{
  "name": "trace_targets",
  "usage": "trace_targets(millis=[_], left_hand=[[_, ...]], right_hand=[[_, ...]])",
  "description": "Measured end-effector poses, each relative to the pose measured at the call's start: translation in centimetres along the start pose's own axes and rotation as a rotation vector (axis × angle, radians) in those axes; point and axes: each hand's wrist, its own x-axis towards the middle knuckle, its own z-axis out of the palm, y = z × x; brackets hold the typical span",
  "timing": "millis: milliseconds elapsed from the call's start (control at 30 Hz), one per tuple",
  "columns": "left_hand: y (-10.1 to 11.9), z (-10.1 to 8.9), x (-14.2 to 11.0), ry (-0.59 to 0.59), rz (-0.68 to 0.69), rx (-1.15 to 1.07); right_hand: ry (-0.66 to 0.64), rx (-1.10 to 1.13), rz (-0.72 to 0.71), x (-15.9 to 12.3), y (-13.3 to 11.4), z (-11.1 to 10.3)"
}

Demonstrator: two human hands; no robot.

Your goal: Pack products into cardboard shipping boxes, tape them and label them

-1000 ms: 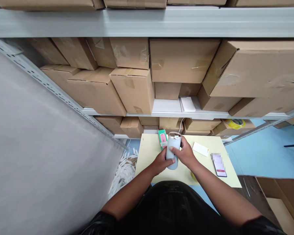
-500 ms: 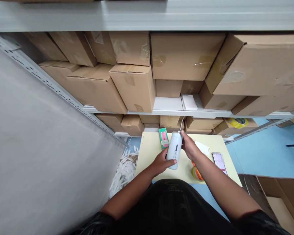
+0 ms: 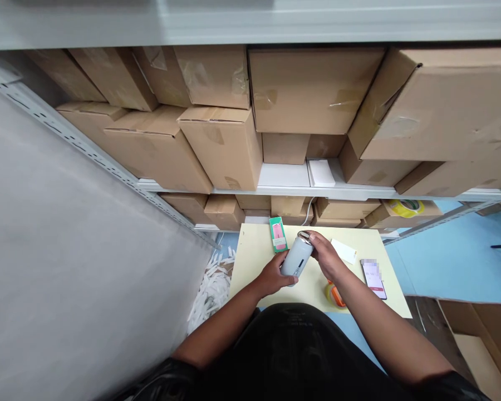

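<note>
The pale grey-blue, tube-shaped can [image 3: 296,262] with a shiny silver top sits tilted between the 2 hands. The left hand [image 3: 273,275] holds the can low down; the right hand [image 3: 324,256] holds it near the top. Below the can is the pale yellow, flat bench [image 3: 250,250].

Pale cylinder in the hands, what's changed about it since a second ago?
The pale cylinder has been turned so its dark lettering shows, and its top now leans to the right. The right hand has moved from its side up to the shiny top end. The left hand still holds the lower body; the green-and-pink box and phone stayed put.
</note>
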Motion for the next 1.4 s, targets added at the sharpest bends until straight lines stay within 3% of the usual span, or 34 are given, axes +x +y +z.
trace_targets(millis=[167, 267, 567, 800, 1033, 1233, 1400], left_hand=[[0.3, 1.4, 0.5, -0.045, -0.047, -0.033], [0.7, 2.6, 0.9, -0.045, -0.071, -0.044], [2.4, 7.1, 2.4, -0.022, -0.109, -0.212], [3.2, 10.1, 2.6, 0.012, -0.103, -0.237], [2.4, 8.1, 1.9, 0.210, -0.230, -0.184], [1.4, 4.9, 1.0, 0.164, -0.247, -0.130], [1.4, 2.6, 0.0, 0.035, -0.225, -0.123]], right_hand=[[0.031, -0.101, -0.205, 0.1, 1.3, -2.0], [0.060, -0.125, -0.260, 0.1, 1.5, -3.5], [-0.154, 0.062, -0.150, -0.6, 1.6, -6.8], [-0.018, 0.115, -0.081, -0.7, 1.8, -9.4], [0.096, 0.130, -0.104, -1.1, 0.6, -10.3], [0.223, 0.104, -0.151, -2.5, 0.8, -9.1], [0.307, 0.065, -0.179, -4.8, 0.8, -5.9]])
